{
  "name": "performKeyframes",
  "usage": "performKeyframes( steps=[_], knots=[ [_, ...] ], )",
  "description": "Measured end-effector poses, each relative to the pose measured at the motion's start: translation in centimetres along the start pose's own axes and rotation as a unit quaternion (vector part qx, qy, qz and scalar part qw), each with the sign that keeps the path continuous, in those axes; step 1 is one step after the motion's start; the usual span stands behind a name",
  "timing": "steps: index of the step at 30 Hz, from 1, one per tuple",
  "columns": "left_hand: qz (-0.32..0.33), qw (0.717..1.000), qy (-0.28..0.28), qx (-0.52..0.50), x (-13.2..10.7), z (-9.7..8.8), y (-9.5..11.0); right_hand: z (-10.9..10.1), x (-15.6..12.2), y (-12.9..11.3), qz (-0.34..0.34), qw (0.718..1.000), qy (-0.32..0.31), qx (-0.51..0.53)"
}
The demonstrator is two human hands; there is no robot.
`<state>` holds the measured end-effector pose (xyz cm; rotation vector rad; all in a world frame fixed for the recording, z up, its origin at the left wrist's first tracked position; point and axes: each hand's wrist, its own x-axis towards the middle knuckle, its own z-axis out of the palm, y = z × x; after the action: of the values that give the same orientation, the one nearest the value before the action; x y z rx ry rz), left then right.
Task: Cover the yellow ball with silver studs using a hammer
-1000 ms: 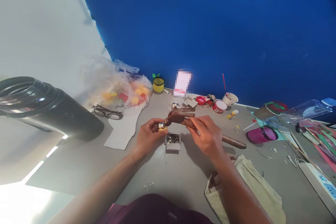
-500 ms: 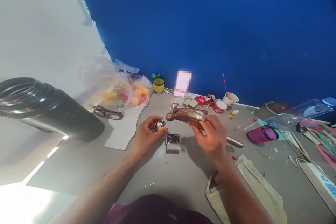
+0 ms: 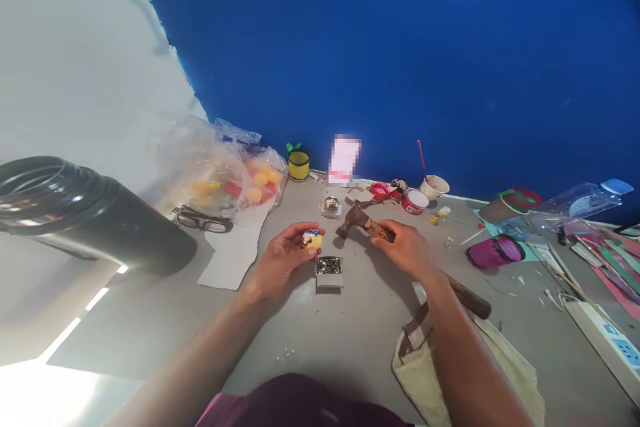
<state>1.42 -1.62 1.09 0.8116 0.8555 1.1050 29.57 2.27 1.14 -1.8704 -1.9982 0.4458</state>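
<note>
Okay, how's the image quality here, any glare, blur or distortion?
Head view: blown-out glare bottom left; a pixelated patch at the blue wall; fisheye bending at edges; shiny ball in the left hand and hammer in the right hand look sharp.

Left hand [image 3: 280,259] palm turned up, thumb and fingertips pinched together. Right hand [image 3: 407,250] knuckles up, fingers wrapped closed in a grip. Left forearm [image 3: 200,360] and right forearm [image 3: 465,360] bare, stretched forward, angling inward. Hands near each other, not touching.
</note>
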Motion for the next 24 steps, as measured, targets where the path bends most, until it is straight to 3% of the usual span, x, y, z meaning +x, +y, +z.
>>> performKeyframes(
  steps=[3, 6, 12, 15, 18, 21, 24],
  knots=[
    [-0.007, 1.0, -0.015, -0.018, -0.3, 0.0, 0.2, -0.1, 0.6, 1.0, 0.036, 0.995, -0.088, -0.028],
    [-0.023, 0.996, -0.045, -0.069, -0.4, 0.0, 0.6, 0.2, 0.7, 1.1, 0.036, 0.991, -0.123, -0.04],
    [-0.07, 0.979, -0.076, -0.176, -0.4, 0.0, 1.0, 1.0, 0.3, 0.3, -0.025, 0.991, -0.09, -0.097],
    [-0.078, 0.973, -0.081, -0.203, -0.4, 0.0, 1.0, 1.7, -0.2, -1.2, -0.067, 0.997, -0.008, -0.042],
    [-0.085, 0.973, -0.072, -0.2, -0.5, 0.0, 0.9, 2.7, -1.3, -3.4, -0.161, 0.986, 0.033, 0.027],
    [-0.087, 0.977, -0.064, -0.182, -0.6, 0.1, 0.9, 3.7, -2.2, -5.5, -0.231, 0.973, -0.011, 0.02],
    [-0.096, 0.977, -0.069, -0.176, -0.6, 0.2, 0.8, 4.3, -2.4, -6.9, -0.238, 0.968, -0.067, -0.049]
  ],
)
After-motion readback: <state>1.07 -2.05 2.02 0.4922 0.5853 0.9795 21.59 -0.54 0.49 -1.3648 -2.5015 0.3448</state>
